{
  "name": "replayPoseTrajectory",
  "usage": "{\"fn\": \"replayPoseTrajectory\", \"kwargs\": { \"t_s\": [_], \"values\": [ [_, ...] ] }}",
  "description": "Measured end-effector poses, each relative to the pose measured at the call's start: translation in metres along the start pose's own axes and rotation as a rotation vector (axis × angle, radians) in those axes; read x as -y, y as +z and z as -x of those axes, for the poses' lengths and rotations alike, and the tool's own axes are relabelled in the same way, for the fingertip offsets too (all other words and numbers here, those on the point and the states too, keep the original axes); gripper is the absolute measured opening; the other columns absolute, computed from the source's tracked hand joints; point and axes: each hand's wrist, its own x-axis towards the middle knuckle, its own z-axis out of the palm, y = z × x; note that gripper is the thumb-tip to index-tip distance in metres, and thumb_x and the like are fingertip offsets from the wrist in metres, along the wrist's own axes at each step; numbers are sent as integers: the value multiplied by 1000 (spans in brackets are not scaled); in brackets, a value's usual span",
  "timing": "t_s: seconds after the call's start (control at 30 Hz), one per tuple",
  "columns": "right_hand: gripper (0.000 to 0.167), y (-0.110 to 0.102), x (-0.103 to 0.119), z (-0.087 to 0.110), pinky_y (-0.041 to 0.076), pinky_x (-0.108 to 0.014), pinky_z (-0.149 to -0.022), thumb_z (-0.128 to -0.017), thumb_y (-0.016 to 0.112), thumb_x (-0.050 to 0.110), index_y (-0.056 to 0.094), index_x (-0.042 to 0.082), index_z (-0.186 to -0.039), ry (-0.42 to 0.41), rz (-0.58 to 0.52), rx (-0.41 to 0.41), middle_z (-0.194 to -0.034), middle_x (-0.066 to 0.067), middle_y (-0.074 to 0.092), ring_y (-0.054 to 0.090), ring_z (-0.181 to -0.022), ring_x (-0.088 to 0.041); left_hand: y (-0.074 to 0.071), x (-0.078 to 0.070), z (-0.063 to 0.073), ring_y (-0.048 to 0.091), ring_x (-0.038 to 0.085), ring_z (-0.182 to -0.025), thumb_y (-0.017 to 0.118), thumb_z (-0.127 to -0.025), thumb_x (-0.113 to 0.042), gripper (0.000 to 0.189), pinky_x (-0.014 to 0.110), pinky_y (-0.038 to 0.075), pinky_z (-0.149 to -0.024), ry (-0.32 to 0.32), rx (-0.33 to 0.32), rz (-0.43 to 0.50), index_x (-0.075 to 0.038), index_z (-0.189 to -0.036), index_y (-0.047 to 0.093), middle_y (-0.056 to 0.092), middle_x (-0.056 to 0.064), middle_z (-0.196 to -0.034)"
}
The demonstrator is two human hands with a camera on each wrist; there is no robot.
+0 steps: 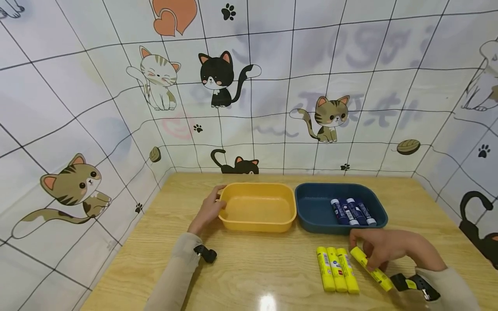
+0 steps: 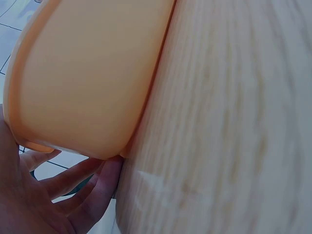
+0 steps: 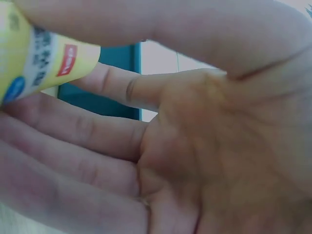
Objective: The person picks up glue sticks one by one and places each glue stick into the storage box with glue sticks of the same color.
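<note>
The left hand [image 1: 208,211] grips the left end of a yellow plastic tray [image 1: 256,226], its thumb at the rim and its fingers against the outer wall. In the left wrist view those fingers [image 2: 92,187] curve below the tray's end wall [image 2: 92,87]. Near the table's front right, the right hand [image 1: 389,248] pinches a yellow glue stick [image 1: 379,278], which lies slanted. The right wrist view shows part of its printed label [image 3: 44,58] between thumb and fingers. Just left of it, three yellow glue sticks [image 1: 336,270] lie side by side.
A dark blue tray [image 1: 315,207] stands against the yellow tray's right side. Several purple glue sticks [image 1: 352,211] with white caps lie in its right part. A cat-patterned sheet [image 1: 272,86] walls in the wooden table [image 1: 264,268] at the back and sides.
</note>
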Motion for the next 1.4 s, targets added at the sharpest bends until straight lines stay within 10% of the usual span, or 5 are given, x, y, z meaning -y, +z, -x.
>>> {"fn": "replayPoseTrajectory", "kwargs": {
  "t_s": [0.67, 1.4],
  "values": [
    [47, -7, 5, 6, 49, -20, -50, -94, 69, 8, 47, 2, -134, -233, -24, -22, -77, 0, 52, 51, -56, -8, -1, 0, 4, 68, 27, -94, 53, -90, -9, 67, 33, 58, -72, -21, -4, 13, -21, -155, 44, 65, 23, -128],
    [53, -56, 47, 5, 59, -36, -57, -98, 69, 19, 43, 4, -142, -254, 179, -164, -81, -6, 59, 63, -59, -19, 1, -1, 0, 69, 28, -95, 53, -90, -10, 68, 33, 59, -72, -7, -7, 12, -22, -155, 44, 64, 24, -130]
  ]
}}
